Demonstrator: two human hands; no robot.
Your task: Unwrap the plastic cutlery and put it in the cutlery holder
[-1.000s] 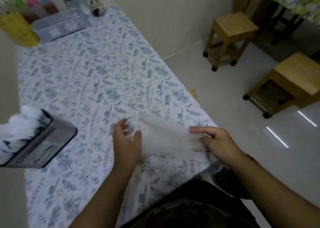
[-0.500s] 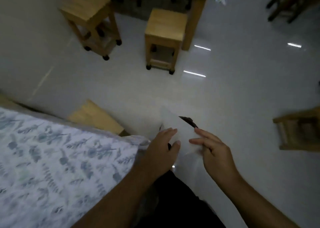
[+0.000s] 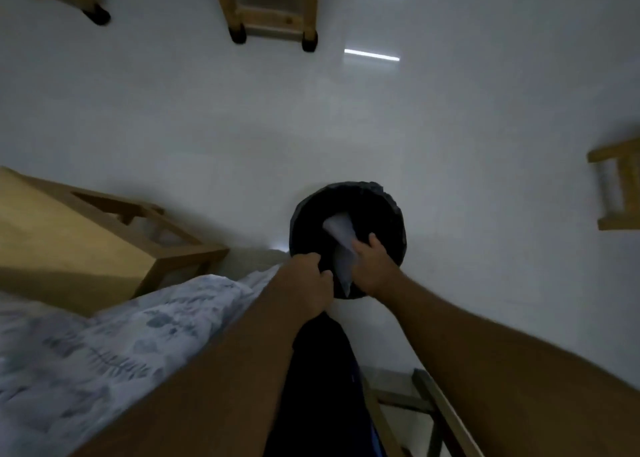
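Note:
A clear plastic wrapper point(image 3: 341, 245) hangs over the mouth of a round black bin point(image 3: 388, 214) on the floor. My right hand point(image 3: 372, 266) holds the wrapper's right edge, fingers curled on it. My left hand point(image 3: 308, 281) is just left of the wrapper above the bin's near rim, fingers curled; whether it touches the wrapper is unclear. No cutlery and no cutlery holder are in view.
The table's corner with its floral cloth point(image 3: 104, 345) is at lower left. A wooden stool point(image 3: 86, 234) stands beside it, two more stools point(image 3: 273, 6) at the top and another point(image 3: 620, 186) at the right edge. White floor surrounds the bin.
My view swung from the table down to the floor. Both hands carried the wrapper off the table edge and over the black bin, which has come into view.

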